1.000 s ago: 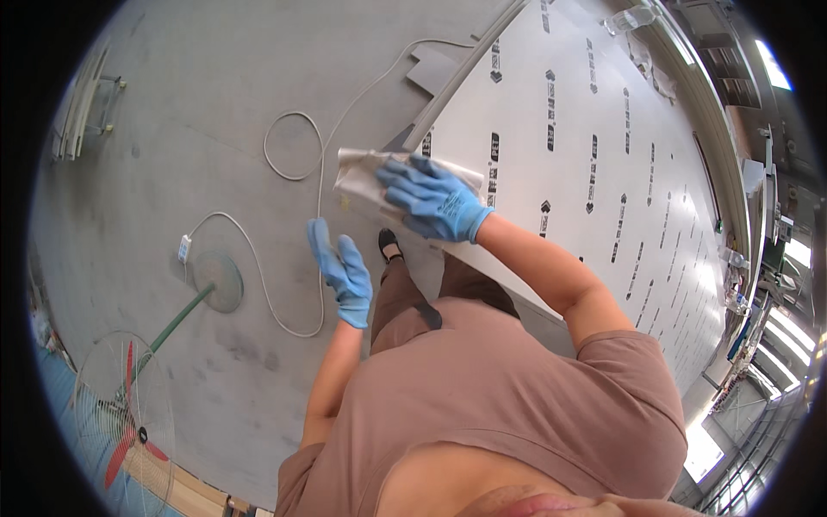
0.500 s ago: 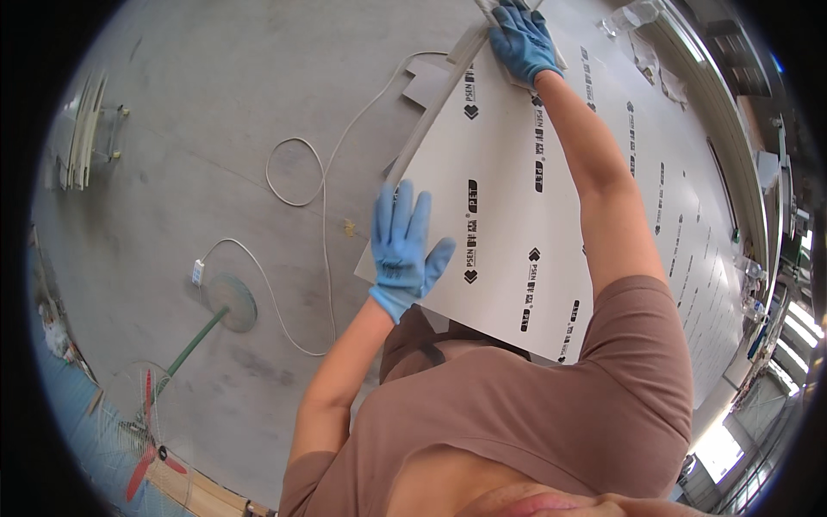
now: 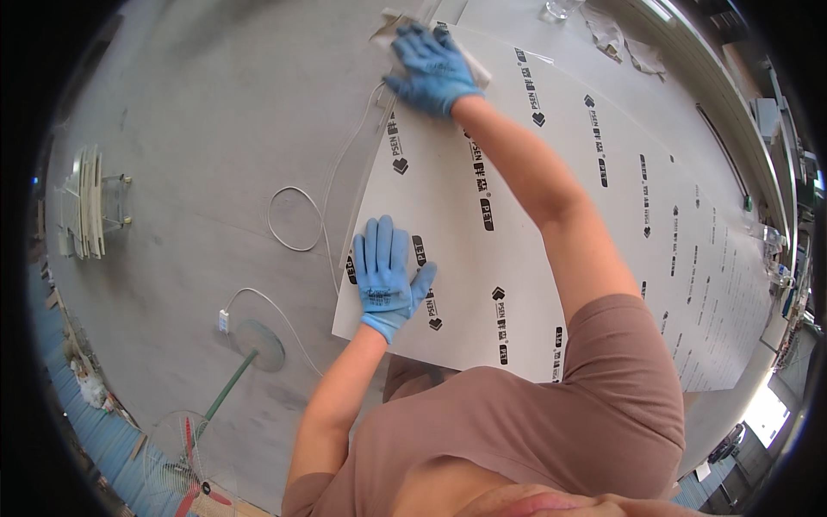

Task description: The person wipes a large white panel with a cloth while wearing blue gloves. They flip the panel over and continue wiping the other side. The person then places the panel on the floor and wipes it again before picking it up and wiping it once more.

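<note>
A large white board [image 3: 448, 215] printed with rows of black marks lies before me. My left hand [image 3: 384, 276], in a blue glove, rests flat near its left edge with fingers stretched out, holding nothing. Farther off, my right hand [image 3: 433, 73], gloved alike, presses a whitish cloth [image 3: 479, 73] at the board's far left corner. The cloth shows on both sides of the glove. What lies under the palm is hidden, and the fingers are slightly blurred.
A white cable [image 3: 295, 220] loops across the grey floor on the left, beside a power strip [image 3: 224, 320]. Near it stands a fan [image 3: 194, 482] on a green pole. A rack of pale panels [image 3: 89, 202] stands farther left. Crumpled cloths [image 3: 607, 34] lie beyond the board.
My right hand has swept leftward across the board's far end, bringing the cloth along. My left hand, raised before, now lies lower in view on the board. The whole view has shifted.
</note>
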Available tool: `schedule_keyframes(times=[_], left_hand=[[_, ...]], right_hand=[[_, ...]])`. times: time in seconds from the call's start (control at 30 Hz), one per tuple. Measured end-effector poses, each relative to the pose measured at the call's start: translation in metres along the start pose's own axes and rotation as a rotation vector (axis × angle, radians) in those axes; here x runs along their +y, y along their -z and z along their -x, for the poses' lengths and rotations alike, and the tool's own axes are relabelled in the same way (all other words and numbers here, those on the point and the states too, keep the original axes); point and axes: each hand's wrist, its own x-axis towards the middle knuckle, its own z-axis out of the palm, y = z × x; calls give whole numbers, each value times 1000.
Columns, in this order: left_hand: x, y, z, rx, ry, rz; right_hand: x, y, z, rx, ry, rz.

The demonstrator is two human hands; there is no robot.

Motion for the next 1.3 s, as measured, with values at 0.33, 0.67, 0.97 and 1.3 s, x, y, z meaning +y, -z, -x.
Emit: schedule_keyframes(times=[0.33,0.67,0.97,1.3], left_hand=[[0,-1,0,18,-14,23],[2,1,0,-25,-28,-11],[2,-1,-1,-6,-54,-11],[6,-5,-3,-2,-112,-62]], right_hand=[[129,2,104,105,-229,74],[227,18,244,334,-735,239],[27,-17,-6,100,-403,-19],[177,10,147,55,-377,-41]])
